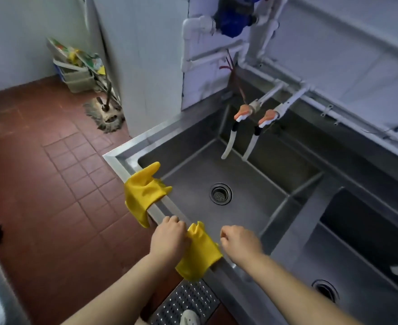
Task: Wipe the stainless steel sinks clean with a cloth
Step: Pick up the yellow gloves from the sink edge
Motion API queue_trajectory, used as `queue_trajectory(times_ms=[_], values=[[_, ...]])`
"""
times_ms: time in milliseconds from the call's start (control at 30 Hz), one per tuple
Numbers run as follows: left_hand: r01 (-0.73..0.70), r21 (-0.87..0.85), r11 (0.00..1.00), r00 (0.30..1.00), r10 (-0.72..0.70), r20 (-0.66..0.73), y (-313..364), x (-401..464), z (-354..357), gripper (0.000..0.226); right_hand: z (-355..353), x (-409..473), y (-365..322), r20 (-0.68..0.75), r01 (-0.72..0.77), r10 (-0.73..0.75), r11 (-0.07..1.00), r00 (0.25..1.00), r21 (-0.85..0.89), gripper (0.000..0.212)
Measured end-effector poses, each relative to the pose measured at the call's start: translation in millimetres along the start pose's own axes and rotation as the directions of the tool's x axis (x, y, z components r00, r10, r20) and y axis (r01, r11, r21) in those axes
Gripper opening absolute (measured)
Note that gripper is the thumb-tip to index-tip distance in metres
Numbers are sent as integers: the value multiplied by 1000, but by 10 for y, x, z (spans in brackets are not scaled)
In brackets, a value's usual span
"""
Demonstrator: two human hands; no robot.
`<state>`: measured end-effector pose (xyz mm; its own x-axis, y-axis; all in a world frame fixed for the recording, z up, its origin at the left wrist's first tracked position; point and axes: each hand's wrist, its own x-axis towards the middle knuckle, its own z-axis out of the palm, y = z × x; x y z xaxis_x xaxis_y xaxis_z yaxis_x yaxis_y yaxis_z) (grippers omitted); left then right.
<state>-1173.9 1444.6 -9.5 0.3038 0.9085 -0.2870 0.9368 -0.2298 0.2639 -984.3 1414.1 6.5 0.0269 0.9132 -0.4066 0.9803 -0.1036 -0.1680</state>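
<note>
Two steel sink basins stand side by side: the left sink (193,174) with a round drain (220,194), and the right sink (362,261) past a steel divider. One yellow rubber glove (144,193) hangs over the left sink's front rim. A second yellow glove (200,252) drapes over the rim nearer me. My left hand (169,238) grips that glove's left edge. My right hand (240,240) is closed at the glove's right edge; whether it pinches the glove is unclear. No cloth is visible.
Two taps (255,114) with white hoses hang over the left sink's back, fed by white wall pipes (216,55). The floor is red tile (52,184), with a mop (105,111) and stacked bins (76,71) in the corner. A perforated floor grate (184,301) lies below me.
</note>
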Motion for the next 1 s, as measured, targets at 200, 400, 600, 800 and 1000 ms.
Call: queue_trajectory(times_ms=[200, 400, 600, 800, 1000], values=[[-250, -280, 927, 949, 292, 117, -202, 182, -175, 7, -19, 217, -292, 97, -30, 7, 970, 995, 241, 41], [-386, -359, 849, 896, 439, 74, -621, 297, -667, 19, -162, 560, -781, 74, 113, -136, 959, 988, 261, 66], [-430, -277, 859, 883, 465, 71, -1110, 501, -968, 7, -293, 940, -1188, 18, 191, -195, 972, 981, 136, 46], [-189, -391, 901, 975, 220, 38, -1535, 649, -1002, 11, -597, 1291, -1360, -221, 163, -154, 986, 963, 23, 12], [36, -416, 909, 999, -19, 46, -1894, 850, -960, 15, -678, 1703, -1774, -301, 216, -203, 976, 932, 12, 14]])
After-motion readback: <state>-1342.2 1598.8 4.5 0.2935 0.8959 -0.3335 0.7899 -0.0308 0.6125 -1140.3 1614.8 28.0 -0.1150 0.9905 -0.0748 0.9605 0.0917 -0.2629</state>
